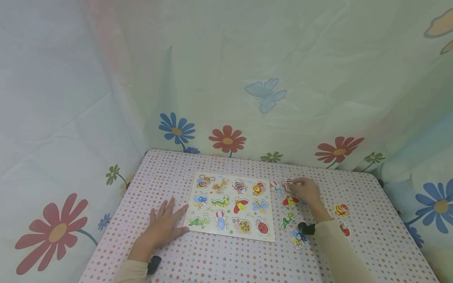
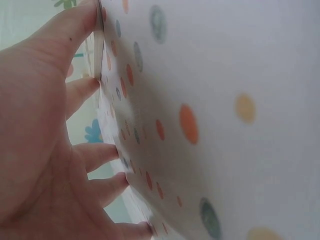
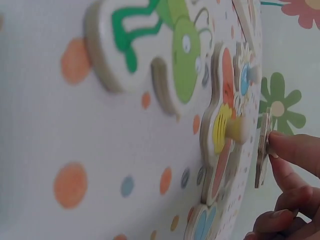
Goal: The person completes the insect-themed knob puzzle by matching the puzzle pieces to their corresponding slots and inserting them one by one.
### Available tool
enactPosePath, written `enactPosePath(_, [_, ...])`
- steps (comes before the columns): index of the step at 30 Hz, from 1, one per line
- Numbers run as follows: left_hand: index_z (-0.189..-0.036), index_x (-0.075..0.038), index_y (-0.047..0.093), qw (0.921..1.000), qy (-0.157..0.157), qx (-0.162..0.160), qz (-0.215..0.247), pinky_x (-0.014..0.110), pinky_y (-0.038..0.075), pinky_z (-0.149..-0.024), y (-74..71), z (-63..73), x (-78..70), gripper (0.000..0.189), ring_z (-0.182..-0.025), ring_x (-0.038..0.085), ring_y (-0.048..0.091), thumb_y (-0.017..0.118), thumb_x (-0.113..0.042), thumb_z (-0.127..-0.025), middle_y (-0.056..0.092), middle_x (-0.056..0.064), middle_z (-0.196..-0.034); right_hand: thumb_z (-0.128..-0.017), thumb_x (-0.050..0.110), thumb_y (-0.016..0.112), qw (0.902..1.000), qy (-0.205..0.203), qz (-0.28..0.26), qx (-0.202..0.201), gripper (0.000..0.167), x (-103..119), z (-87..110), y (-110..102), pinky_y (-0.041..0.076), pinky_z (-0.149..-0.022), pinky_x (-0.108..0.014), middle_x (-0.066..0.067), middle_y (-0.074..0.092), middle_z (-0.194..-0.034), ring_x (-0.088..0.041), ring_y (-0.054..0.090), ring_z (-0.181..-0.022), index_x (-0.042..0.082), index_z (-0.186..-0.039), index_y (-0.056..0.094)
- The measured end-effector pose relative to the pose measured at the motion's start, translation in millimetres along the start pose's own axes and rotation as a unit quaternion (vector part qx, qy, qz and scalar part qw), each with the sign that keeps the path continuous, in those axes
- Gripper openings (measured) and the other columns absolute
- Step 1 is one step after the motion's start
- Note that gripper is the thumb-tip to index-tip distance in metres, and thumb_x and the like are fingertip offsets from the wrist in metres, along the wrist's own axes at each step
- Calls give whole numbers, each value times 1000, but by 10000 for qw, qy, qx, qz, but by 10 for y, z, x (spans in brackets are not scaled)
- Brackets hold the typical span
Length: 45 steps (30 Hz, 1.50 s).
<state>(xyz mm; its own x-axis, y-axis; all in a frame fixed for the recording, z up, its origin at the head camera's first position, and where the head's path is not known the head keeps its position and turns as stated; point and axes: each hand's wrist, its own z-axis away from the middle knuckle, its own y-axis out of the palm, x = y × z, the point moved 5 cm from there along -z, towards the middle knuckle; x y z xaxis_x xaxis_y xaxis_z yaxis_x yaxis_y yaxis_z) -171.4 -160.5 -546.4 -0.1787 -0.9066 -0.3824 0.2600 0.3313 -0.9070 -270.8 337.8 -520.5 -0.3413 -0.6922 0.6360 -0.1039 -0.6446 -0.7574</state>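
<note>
My left hand point(image 1: 163, 226) rests flat with spread fingers at the left side of a puzzle board point(image 1: 226, 232) printed with colourful insects. In the left wrist view its thumb and a finger touch the board's edge point(image 2: 98, 55). My right hand point(image 1: 307, 192) pinches a wooden insect puzzle piece point(image 3: 263, 150) between thumb and fingertips, lifted off the table beyond the board's right edge. Dark stripes show on that piece in the head view. Near this hand lie a blue stag beetle piece point(image 1: 276, 189), a red-winged piece point(image 1: 290, 201) and a green grasshopper piece point(image 1: 288, 220).
A blue mosquito piece point(image 1: 299, 239) lies nearer the front. Right of the forearm are a red and yellow insect piece point(image 1: 341, 210) and a ladybird piece point(image 1: 344, 229). Pegs stand up from some pieces. Dotted cloth covers the table point(image 1: 226, 263); flowered curtains point(image 1: 212, 78) surround it.
</note>
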Motion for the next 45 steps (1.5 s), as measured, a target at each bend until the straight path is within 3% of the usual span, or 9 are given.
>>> enactPosePath(5, [-156,-30,38,10000,21,-13,21,75,-1,-110,8,-8,6,76,-149,47,4,65,-56,-91,9,20,-165,-95,24,66,9996,-213,23,160,39,135,35,49,50,-88,-61,-36,48,-135,-52,48,-120,-5,-121,63])
enactPosePath(8, [-156,-30,37,10000,18,-13,26,75,-1,-110,6,-9,7,76,-149,46,3,65,-56,-91,8,20,-165,-95,25,67,9982,-578,15,188,38,170,26,104,54,-74,-49,-32,54,-127,-44,56,-105,-4,-119,65])
enactPosePath(10, [-156,-30,37,10000,17,-6,18,75,-1,-110,5,-8,6,76,-149,46,3,65,-56,-91,8,19,-165,-95,25,66,9962,-800,-83,320,39,227,52,132,53,-65,-40,-30,57,-119,-34,59,-85,-5,-120,64])
enactPosePath(12, [-156,-30,37,10000,8,7,15,75,-1,-110,3,-5,4,76,-149,46,3,65,-56,-91,8,19,-165,-95,24,68,9932,-1102,-131,344,37,302,87,155,48,-54,-32,-28,59,-111,-25,57,-70,-6,-117,66])
enactPosePath(16, [-156,-30,37,10000,-10,17,2,74,-2,-110,8,-3,5,76,-149,46,3,65,-57,-91,7,19,-165,-94,20,70,9885,-1426,-195,464,33,495,183,211,39,-49,-28,-20,59,-94,-17,47,-59,-6,-114,67])
enactPosePath(20, [-156,-30,37,10000,-6,15,-3,74,-2,-111,5,8,3,76,-149,46,3,65,-57,-90,8,20,-165,-93,19,71,9866,-1511,-282,553,29,611,225,305,32,-47,-28,-9,48,-74,-16,38,-58,-4,-109,69])
enactPosePath(24, [-156,-30,38,10000,14,-10,13,74,-1,-110,-4,19,0,76,-149,46,4,66,-56,-90,9,21,-165,-92,18,72,9834,-1656,-390,630,26,714,251,387,30,-47,-26,-5,42,-68,-15,35,-54,-3,-107,70])
enactPosePath(33, [-156,-29,38,10000,20,-5,-85,76,0,-109,20,-4,20,77,-149,47,4,64,-59,-90,8,20,-165,-90,17,74,9796,-1726,-514,888,21,958,296,620,30,-53,-31,-6,43,-73,-18,35,-61,1,-103,71])
enactPosePath(45, [-156,-29,38,10000,37,-32,-30,76,0,-109,-16,7,-17,76,-149,47,4,65,-58,-90,9,20,-165,-90,20,75,9763,-1791,-468,1125,20,1173,328,882,33,-48,-29,-5,47,-67,-16,40,-55,5,-103,72])
